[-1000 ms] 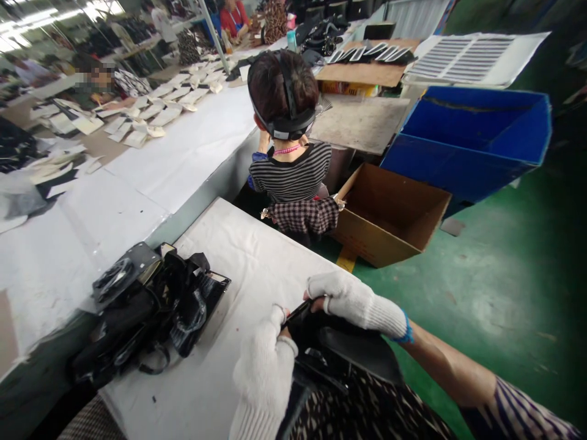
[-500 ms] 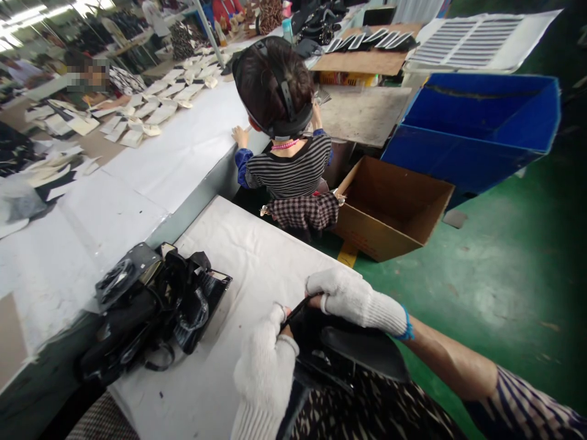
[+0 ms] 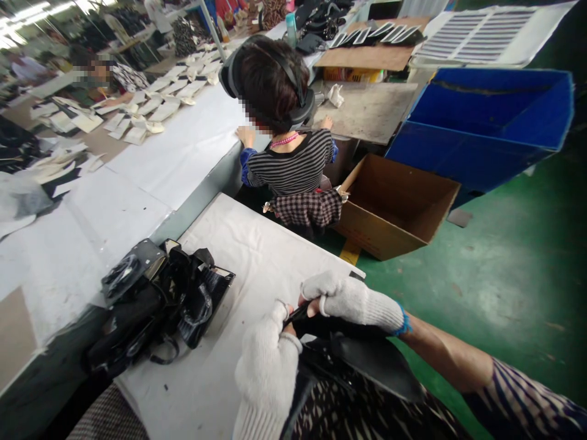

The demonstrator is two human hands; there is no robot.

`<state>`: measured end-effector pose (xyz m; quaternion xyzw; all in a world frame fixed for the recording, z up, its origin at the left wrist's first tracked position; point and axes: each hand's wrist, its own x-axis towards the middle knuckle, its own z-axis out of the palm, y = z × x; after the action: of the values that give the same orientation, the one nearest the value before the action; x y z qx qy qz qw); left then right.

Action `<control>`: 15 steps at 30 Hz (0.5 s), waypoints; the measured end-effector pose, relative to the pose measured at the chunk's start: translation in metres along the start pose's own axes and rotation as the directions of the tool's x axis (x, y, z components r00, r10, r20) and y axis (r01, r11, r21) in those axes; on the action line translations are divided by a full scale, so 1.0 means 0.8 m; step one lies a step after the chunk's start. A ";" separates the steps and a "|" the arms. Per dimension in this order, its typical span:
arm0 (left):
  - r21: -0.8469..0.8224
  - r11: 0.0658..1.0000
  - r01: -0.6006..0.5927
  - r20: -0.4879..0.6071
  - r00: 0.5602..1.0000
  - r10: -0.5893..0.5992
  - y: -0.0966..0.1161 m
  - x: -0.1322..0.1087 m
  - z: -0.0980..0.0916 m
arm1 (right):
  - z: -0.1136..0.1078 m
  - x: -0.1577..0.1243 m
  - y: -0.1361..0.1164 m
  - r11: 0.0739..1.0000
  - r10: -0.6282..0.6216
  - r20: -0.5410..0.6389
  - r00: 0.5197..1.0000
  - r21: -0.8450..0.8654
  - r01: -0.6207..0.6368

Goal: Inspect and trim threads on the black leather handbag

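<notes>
Both of my hands wear white knitted gloves with the fingertips bare. My left hand (image 3: 268,360) pinches the edge of a black leather-look bag (image 3: 376,363) low over my lap. Close beside it, my right hand (image 3: 351,299) grips the same edge, thumb and fingers closed. A smooth rounded flap of the bag hangs towards my right forearm. Its lower part lies against patterned dark cloth, and its inside is mostly hidden. To the left, a heap of black handbags (image 3: 160,299), some with plastic-wrapped handles, rests on the white-covered table (image 3: 247,244).
A co-worker (image 3: 284,146) in a striped top sits just ahead, a checked cloth over the chair back. An open cardboard box (image 3: 394,214) and a blue bin (image 3: 481,128) stand to the right on the green floor. Pale cut pieces (image 3: 137,119) cover the long bench.
My hands have shifted slightly, the right one a little left, and the bag's flap has swung down and to the right. The co-worker's head has turned left and their right hand has lowered.
</notes>
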<state>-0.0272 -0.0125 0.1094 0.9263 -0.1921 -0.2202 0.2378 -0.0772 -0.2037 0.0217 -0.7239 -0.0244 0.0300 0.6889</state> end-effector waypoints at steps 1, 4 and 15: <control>-0.001 1.000 -0.005 -0.004 1.000 0.005 0.000 0.000 0.001 | 0.000 0.001 0.001 1.000 -0.008 0.002 1.000 -0.005 0.008; -0.004 1.000 -0.014 -0.014 1.000 0.014 -0.002 0.001 0.004 | 0.001 0.003 0.000 0.998 0.004 0.012 1.000 -0.055 -0.004; -0.044 0.999 -0.013 0.005 1.000 0.013 -0.006 -0.001 0.007 | 0.005 0.000 0.001 0.988 0.002 0.011 1.000 -0.152 0.000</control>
<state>-0.0298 -0.0102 0.1026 0.9190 -0.1938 -0.2254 0.2590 -0.0773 -0.1994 0.0209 -0.7742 -0.0302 0.0324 0.6314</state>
